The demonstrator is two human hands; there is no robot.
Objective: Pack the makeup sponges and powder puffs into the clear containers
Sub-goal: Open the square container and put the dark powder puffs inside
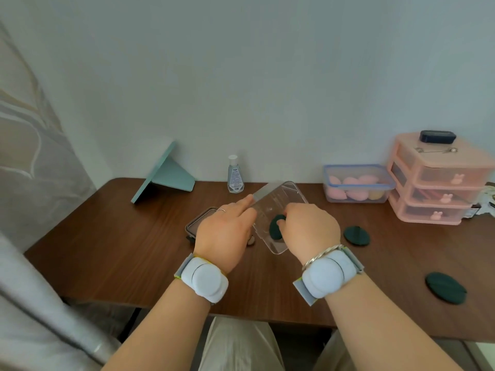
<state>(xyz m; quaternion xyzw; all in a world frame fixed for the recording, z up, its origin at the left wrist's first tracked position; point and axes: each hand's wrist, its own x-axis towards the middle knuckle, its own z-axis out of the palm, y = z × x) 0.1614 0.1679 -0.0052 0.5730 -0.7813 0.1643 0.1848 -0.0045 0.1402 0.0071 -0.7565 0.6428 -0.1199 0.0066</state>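
Observation:
A clear rectangular container [278, 202] is tilted above the middle of the brown table, and my left hand [227, 231] grips its left side. My right hand [308, 228] pinches a dark green powder puff [276, 228] inside the container's open mouth. Two more dark green puffs lie on the table: one [356, 235] just right of my right hand, one [446, 287] near the right front edge. A dark lid [199, 223] lies flat behind my left hand, partly hidden. At the back right stands a blue-rimmed clear box [357, 184] holding pink sponges.
A pink three-drawer organiser [439, 188] with a dark case on top stands at the far right. A small sanitiser bottle [235, 175] and a teal folded stand [163, 175] are against the wall. A curtain hangs at the left; the table's front edge [160, 306] is near my lap.

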